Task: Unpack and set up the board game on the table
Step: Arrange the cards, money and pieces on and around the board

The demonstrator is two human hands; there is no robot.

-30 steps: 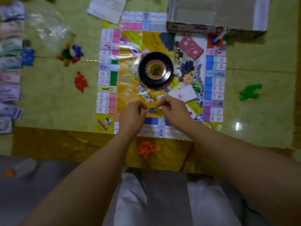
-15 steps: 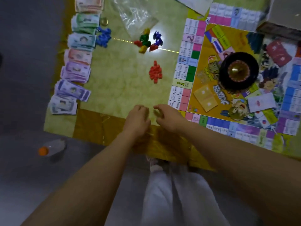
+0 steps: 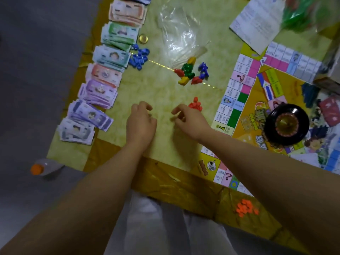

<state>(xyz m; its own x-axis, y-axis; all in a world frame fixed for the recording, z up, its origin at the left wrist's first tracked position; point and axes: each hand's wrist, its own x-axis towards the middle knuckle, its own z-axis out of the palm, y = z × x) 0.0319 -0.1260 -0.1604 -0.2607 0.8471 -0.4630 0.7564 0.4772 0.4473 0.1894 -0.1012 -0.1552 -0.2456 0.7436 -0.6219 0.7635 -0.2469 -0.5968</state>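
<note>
Since the board (image 3: 245,107) is down, it's piece-sorting now. Left hand (image 3: 141,124) and right hand (image 3: 191,122) hang loosely curled, can't tell if holding anything; red pieces (image 3: 196,105) probably next.

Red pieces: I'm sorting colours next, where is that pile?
Head view, centre: the red pieces lie on the table just past the right hand, left of the game board.

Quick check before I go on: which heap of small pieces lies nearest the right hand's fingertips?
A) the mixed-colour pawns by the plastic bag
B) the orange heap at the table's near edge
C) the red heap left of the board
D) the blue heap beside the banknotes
C: the red heap lies just past the fingertips of the right hand, on the table cover short of the board; every other heap is clearly farther off.
</note>
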